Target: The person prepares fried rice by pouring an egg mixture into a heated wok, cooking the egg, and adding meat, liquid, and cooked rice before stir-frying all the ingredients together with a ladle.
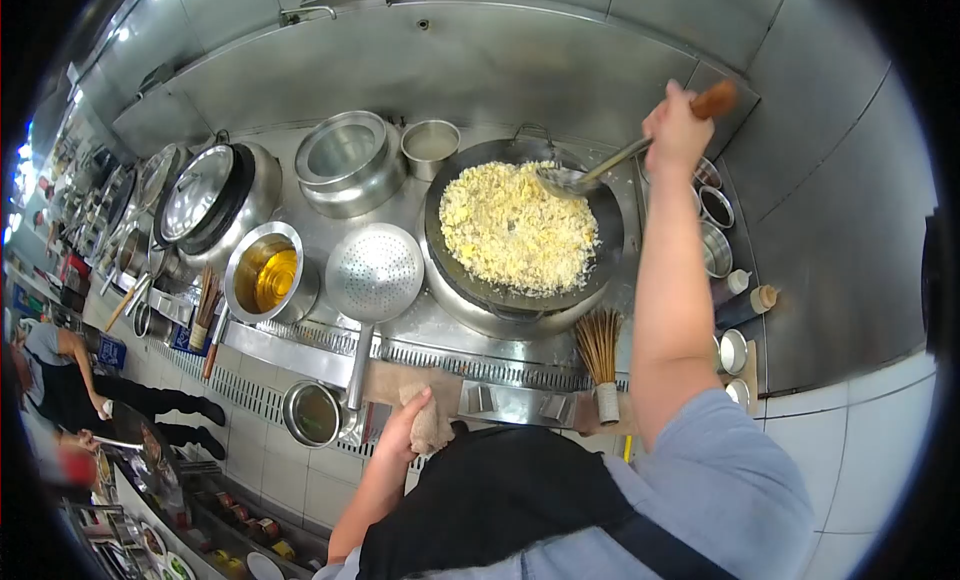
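My right hand (680,135) is closed around the handle of a metal ladle (568,183) with a wooden grip end. The ladle's bowl rests against the upper right edge of a heap of egg fried rice (515,225). That rice lies in a large dark wok (610,245) on the stove. Down at the front edge of the counter, my left hand (402,425) is closed on a folded beige cloth (430,420). Left of the wok lies a perforated strainer (375,272), its handle pointing toward me.
A pot of yellow oil (237,280) stands left of the strainer. Bamboo brushes (598,350) lie at the front edge. Metal pots (345,165) line the back. Bottles (745,305) and small containers (717,208) stand at right. Another person (65,365) works at far left.
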